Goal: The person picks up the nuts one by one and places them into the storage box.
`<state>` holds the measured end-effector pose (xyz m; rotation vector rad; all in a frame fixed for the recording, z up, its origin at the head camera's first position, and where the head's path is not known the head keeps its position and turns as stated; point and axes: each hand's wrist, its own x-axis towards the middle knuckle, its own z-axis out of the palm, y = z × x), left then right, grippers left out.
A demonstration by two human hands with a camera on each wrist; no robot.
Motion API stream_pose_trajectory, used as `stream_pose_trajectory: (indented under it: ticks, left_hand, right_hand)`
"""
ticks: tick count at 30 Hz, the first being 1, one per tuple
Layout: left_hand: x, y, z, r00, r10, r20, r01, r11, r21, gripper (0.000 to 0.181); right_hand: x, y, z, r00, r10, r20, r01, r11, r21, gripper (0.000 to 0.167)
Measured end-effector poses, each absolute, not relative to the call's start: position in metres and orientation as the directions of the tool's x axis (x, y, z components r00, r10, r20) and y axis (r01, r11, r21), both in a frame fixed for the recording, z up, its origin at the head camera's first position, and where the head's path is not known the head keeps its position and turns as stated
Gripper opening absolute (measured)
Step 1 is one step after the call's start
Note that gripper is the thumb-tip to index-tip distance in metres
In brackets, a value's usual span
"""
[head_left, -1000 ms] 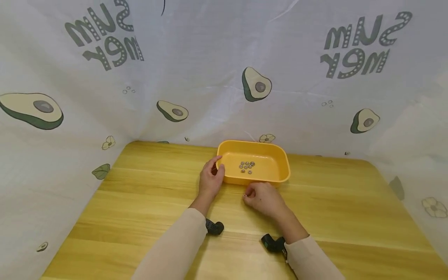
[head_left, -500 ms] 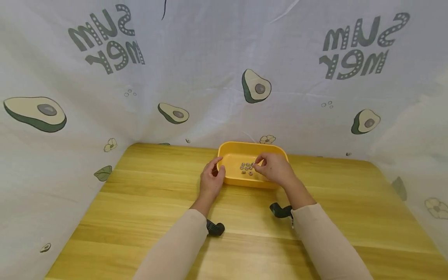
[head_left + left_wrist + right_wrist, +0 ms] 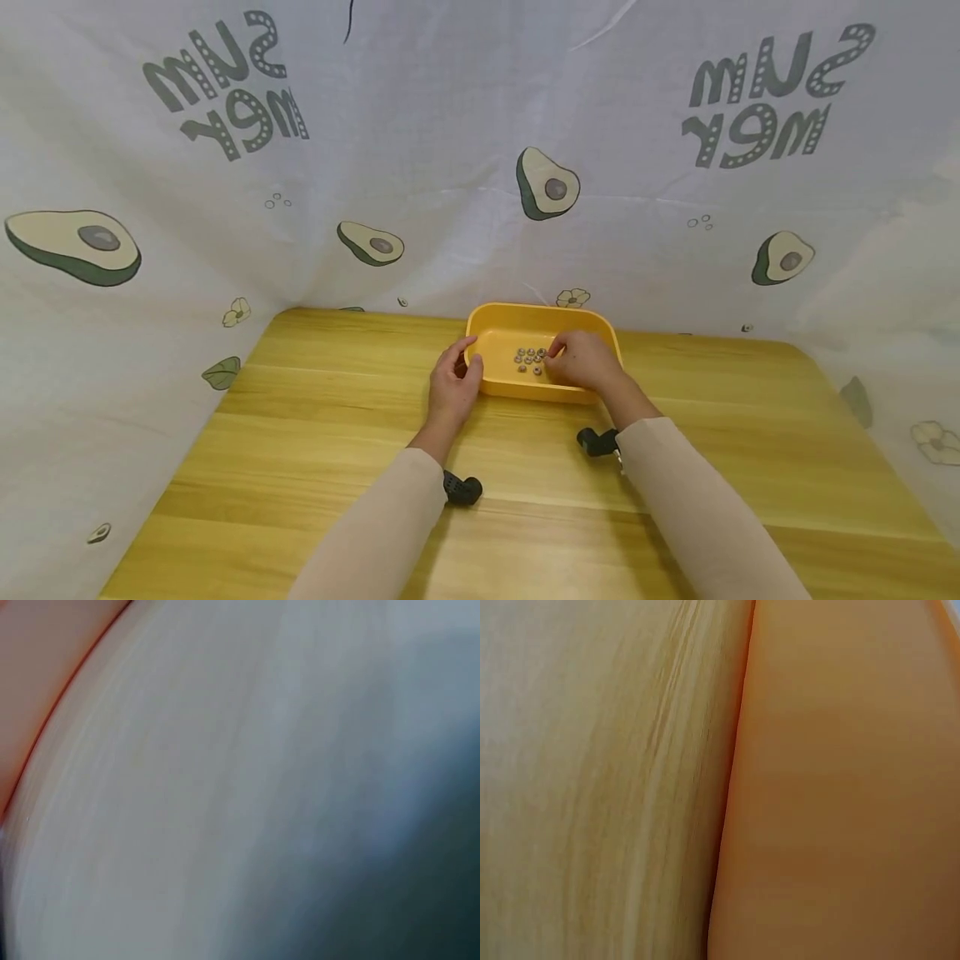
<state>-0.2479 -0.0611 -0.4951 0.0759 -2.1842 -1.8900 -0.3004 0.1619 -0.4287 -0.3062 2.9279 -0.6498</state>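
Note:
In the head view a yellow plastic tray (image 3: 577, 393) stands near the back of the table. My left hand (image 3: 453, 387) holds its left end, with thumb and fingers at the rim. Several small metal nuts (image 3: 528, 360) lie in a loose cluster on the tray floor. Over the tray's front right side, my right hand (image 3: 585, 360) reaches in with curled fingers, pinching a small nut at the cluster's right edge. That nut is mostly hidden by the fingertips. Both wrist views are close and blurred; neither shows fingertips or nuts.
Under the tray is a wood-grain table (image 3: 315, 433). A white curtain (image 3: 450, 167) printed with avocados hangs behind and at both sides. Black wrist devices, one by the left sleeve (image 3: 462, 490) and one by the right sleeve (image 3: 596, 442), stick out toward the middle.
My right hand has moved from in front of the tray, pinching a nut, over the front rim and down beside the cluster. The left hand keeps its place on the tray.

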Motion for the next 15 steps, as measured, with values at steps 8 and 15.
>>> stream_pose_trajectory:
  ticks: [8, 15]
  left_hand:
    - [-0.247, -0.06, -0.496, -0.968, -0.201, 0.153, 0.122, 0.16, 0.98, 0.037]
    - [-0.246, -0.06, -0.496, -0.966, -0.2, 0.165, 0.134, 0.16, 0.978, 0.037]
  right_hand:
    - [-0.298, 0.163, -0.432, -0.985, -0.163, -0.066, -0.113, 0.874, -0.473, 0.032]
    - [-0.289, 0.163, -0.422, -0.986, -0.081, 0.143, -0.142, 0.859, -0.493, 0.03]
